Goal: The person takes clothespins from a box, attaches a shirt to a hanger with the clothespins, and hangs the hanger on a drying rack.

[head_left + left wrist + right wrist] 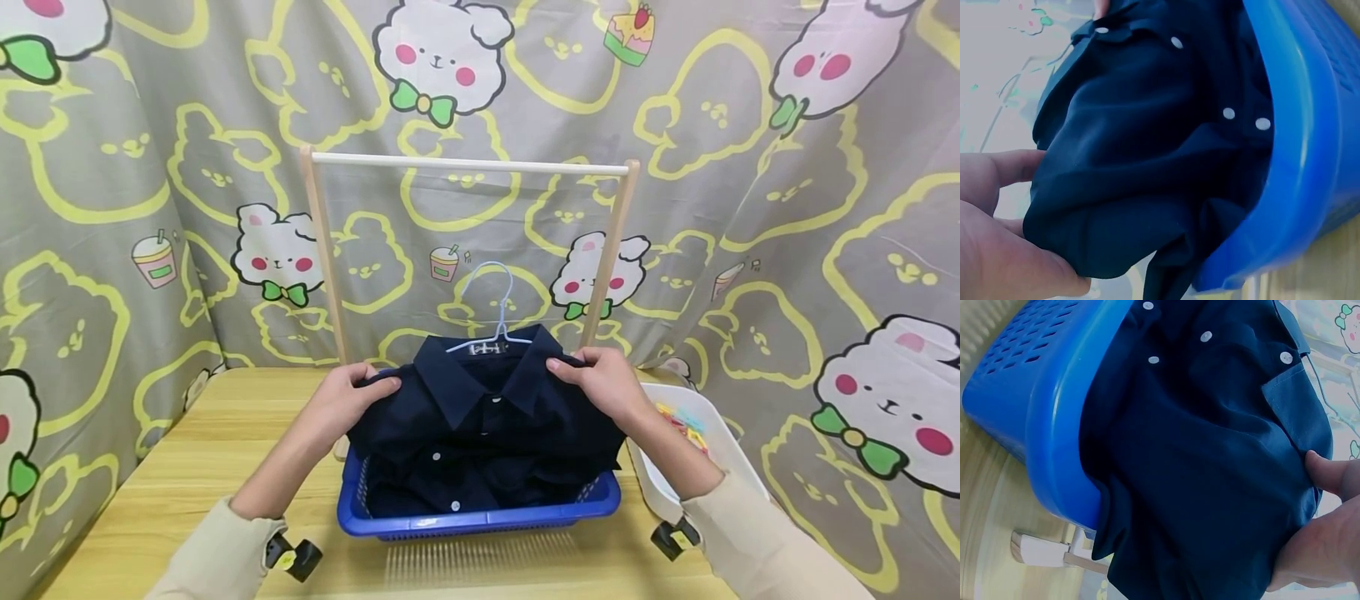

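A dark navy collared shirt (pixel 480 450) with white buttons lies partly in a blue plastic basket (pixel 480 523), its collar and shoulders raised above the rim. Inside its neck sits a pale blue wire hanger (pixel 501 312), hook upward; the hanger's lower arms are hidden by the cloth. My left hand (pixel 351 402) pinches the shirt's shoulder at the left, thumb on the front. At the other shoulder, my right hand (pixel 606 385) pinches the fabric near the collar. Both wrist views show the cloth between thumb and fingers, the left hand (pixel 1010 231) and the right hand (pixel 1325 531).
Behind the basket stands a wooden rack with a white crossbar (pixel 468 163). To the right, a white tray (pixel 731 433) holds several colourful clips (pixel 686 425). A wood-grain table (pixel 247 417) lies beneath everything, with a patterned curtain (pixel 360 125) around it.
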{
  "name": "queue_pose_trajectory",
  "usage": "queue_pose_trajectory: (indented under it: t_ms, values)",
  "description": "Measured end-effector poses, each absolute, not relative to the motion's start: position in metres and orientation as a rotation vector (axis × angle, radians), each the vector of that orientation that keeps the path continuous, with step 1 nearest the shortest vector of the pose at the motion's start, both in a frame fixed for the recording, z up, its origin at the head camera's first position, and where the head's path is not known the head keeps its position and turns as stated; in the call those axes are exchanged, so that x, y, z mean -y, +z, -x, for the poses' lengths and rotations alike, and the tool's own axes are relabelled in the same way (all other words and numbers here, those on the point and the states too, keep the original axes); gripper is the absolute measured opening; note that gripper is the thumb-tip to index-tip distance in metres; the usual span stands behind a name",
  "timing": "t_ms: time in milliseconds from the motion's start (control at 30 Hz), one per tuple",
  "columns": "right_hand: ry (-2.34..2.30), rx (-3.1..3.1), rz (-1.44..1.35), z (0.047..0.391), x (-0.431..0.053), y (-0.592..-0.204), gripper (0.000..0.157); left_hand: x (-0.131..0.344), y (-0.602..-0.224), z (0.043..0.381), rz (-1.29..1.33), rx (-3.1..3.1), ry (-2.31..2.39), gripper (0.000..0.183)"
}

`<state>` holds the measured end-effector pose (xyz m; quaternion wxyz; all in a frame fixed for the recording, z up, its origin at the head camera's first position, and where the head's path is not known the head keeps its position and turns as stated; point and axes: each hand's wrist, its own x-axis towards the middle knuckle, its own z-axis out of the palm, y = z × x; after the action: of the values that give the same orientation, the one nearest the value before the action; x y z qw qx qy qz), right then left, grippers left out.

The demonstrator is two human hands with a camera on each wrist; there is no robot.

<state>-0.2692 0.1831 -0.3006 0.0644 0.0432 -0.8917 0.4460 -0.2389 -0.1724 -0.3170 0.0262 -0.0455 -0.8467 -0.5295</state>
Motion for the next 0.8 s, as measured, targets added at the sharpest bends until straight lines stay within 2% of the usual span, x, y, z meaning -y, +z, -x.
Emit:
queue_pose_trajectory:
  t_ms: [300,533,800]
  values:
    - [1.352,2.675,-0.131,0.2693,-0.1825,-0.2959,0.049,0.1733,-0.3224,0.2377,0.116,2.476,-1.959,0.034]
    - [1.353,2.681,-0.144,0.2693,-0.1837,-0.2956,0.049,0.1716,-0.3239,0.2357,0.116,2.522,-1.916,0.040]
    - [1.361,2.685,-0.172,0.2708,-0.1854,-0.2950,0.052,0.1745,-0.3190,0.2344,0.207,2.564,-1.892,0.030]
